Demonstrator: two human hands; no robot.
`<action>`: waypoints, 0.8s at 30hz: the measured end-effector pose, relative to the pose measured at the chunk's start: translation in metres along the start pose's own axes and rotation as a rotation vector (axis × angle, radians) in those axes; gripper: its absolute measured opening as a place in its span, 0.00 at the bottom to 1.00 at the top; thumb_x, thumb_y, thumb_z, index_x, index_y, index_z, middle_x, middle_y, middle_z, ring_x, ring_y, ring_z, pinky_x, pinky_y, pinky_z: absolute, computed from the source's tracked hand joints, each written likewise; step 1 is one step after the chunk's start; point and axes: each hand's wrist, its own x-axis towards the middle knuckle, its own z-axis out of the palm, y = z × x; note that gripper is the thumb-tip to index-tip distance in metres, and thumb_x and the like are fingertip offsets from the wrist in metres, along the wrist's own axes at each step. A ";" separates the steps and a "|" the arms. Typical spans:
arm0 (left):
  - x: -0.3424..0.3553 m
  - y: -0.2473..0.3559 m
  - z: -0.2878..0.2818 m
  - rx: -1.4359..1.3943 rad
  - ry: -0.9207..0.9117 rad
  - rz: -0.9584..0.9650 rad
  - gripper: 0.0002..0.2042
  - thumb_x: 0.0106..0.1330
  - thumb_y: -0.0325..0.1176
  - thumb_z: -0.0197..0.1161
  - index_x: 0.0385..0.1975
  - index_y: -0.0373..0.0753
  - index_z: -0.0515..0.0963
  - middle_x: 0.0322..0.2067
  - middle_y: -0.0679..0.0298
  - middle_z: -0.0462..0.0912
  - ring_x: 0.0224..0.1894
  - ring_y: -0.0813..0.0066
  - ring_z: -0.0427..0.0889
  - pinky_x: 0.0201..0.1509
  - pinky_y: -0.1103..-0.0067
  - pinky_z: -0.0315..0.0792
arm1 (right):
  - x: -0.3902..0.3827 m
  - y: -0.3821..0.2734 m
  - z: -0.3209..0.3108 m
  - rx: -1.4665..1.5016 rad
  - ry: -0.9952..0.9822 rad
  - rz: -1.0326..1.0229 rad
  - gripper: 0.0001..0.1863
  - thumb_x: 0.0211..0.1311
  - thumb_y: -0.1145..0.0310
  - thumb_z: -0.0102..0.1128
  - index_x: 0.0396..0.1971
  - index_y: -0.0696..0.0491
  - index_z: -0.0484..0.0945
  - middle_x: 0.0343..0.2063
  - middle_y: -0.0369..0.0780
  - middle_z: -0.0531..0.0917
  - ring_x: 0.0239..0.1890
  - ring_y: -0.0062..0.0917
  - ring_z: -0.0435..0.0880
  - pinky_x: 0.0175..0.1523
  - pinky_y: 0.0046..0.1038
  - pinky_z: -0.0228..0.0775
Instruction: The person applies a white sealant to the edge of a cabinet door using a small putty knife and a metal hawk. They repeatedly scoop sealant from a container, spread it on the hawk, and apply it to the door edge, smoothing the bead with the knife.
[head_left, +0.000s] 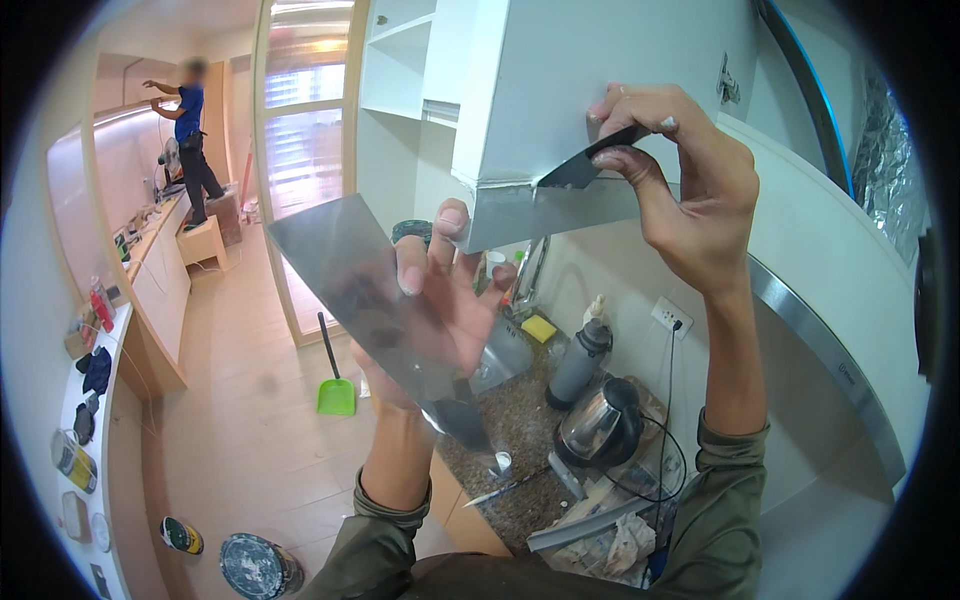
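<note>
At upper right, the right hand pinches a thin black scraper; at centre, the left hand grips a silver rectangular metal blade.

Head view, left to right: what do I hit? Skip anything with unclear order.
Red bottle → smeared bucket → green dustpan → left hand → yellow sponge → right hand → crinkled silver foil.
</note>
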 end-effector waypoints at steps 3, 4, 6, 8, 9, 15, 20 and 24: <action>0.001 -0.005 0.003 0.040 -0.031 0.035 0.16 0.64 0.58 0.60 0.32 0.52 0.72 0.54 0.69 0.63 0.64 0.67 0.60 0.64 0.63 0.58 | 0.003 0.001 -0.002 -0.091 0.015 -0.096 0.20 0.42 0.95 0.55 0.37 0.62 0.79 0.33 0.41 0.84 0.34 0.25 0.85 0.40 0.23 0.81; 0.001 -0.004 0.002 0.043 -0.031 0.037 0.16 0.64 0.58 0.60 0.32 0.52 0.72 0.54 0.69 0.63 0.64 0.67 0.60 0.64 0.63 0.58 | 0.002 0.003 0.000 -0.083 0.039 -0.116 0.20 0.42 0.95 0.55 0.37 0.62 0.79 0.33 0.42 0.84 0.34 0.25 0.85 0.40 0.23 0.81; 0.002 -0.002 -0.001 0.034 -0.018 0.026 0.17 0.63 0.59 0.61 0.33 0.52 0.73 0.54 0.69 0.64 0.64 0.67 0.60 0.64 0.63 0.57 | -0.003 0.007 0.003 -0.055 0.098 -0.127 0.20 0.41 0.96 0.55 0.36 0.62 0.79 0.32 0.42 0.84 0.35 0.26 0.85 0.42 0.24 0.81; 0.003 0.000 -0.003 0.030 0.008 0.006 0.17 0.63 0.59 0.61 0.33 0.53 0.73 0.53 0.69 0.65 0.63 0.67 0.61 0.64 0.64 0.57 | -0.013 0.007 0.002 0.005 0.178 -0.086 0.20 0.41 0.96 0.54 0.35 0.62 0.79 0.32 0.43 0.84 0.35 0.27 0.86 0.43 0.25 0.81; 0.003 0.002 -0.003 0.045 0.021 0.002 0.17 0.62 0.59 0.62 0.33 0.53 0.73 0.53 0.70 0.65 0.63 0.68 0.61 0.64 0.64 0.56 | -0.017 0.007 0.002 0.050 0.226 -0.053 0.20 0.41 0.97 0.54 0.35 0.62 0.79 0.32 0.43 0.84 0.35 0.27 0.86 0.45 0.26 0.81; 0.006 0.001 0.012 0.142 0.194 -0.023 0.09 0.65 0.50 0.64 0.25 0.58 0.77 0.52 0.80 0.77 0.61 0.73 0.70 0.58 0.64 0.63 | -0.021 0.001 0.005 0.038 0.155 -0.092 0.18 0.39 0.95 0.58 0.33 0.62 0.80 0.30 0.43 0.84 0.34 0.32 0.85 0.50 0.33 0.80; 0.003 0.001 -0.002 0.060 0.057 0.001 0.16 0.68 0.58 0.56 0.32 0.54 0.74 0.51 0.72 0.67 0.61 0.72 0.63 0.61 0.64 0.58 | -0.013 -0.008 0.005 -0.113 0.049 -0.209 0.17 0.45 0.95 0.62 0.35 0.63 0.77 0.28 0.44 0.84 0.39 0.38 0.87 0.53 0.47 0.80; 0.004 0.002 -0.004 0.018 0.024 0.020 0.18 0.69 0.59 0.53 0.34 0.52 0.74 0.50 0.71 0.66 0.61 0.70 0.62 0.61 0.63 0.59 | -0.012 -0.006 0.010 -0.209 0.073 -0.295 0.17 0.45 0.94 0.63 0.36 0.63 0.78 0.28 0.45 0.85 0.38 0.39 0.88 0.50 0.47 0.81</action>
